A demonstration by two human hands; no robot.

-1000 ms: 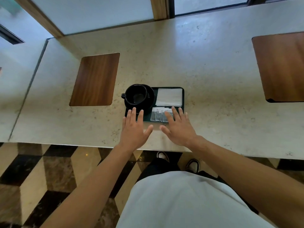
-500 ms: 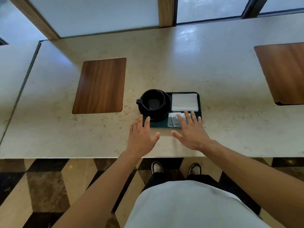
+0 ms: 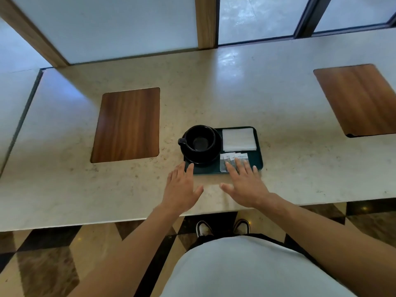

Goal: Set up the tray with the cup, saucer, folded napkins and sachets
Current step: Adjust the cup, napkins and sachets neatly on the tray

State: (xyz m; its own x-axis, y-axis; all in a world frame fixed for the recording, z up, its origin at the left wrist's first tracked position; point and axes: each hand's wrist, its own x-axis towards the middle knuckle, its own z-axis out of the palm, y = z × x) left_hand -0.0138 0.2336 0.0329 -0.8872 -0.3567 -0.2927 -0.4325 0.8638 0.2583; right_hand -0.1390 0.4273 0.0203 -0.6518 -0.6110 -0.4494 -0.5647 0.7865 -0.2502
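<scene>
A dark green tray (image 3: 258, 161) lies on the stone counter near its front edge. On its left half a black cup (image 3: 200, 138) stands upright on a black saucer (image 3: 216, 156), handle to the left. White folded napkins (image 3: 239, 139) fill the tray's far right corner, and several sachets (image 3: 228, 160) lie in front of them. My left hand (image 3: 182, 188) is flat and open, fingertips at the tray's near left corner. My right hand (image 3: 246, 183) is flat and open, its fingers over the near ends of the sachets. Neither hand holds anything.
Two wooden inlays are set into the beige counter (image 3: 278, 99): one (image 3: 127, 124) left of the tray, one (image 3: 360, 99) at the far right. Windows and wooden posts rise behind the counter. My shoes and a patterned floor show below the front edge.
The view has tilted and shifted, so the tray sits further right and lower in frame. Both hands stay flat at the tray's near edge with little movement relative to it.
</scene>
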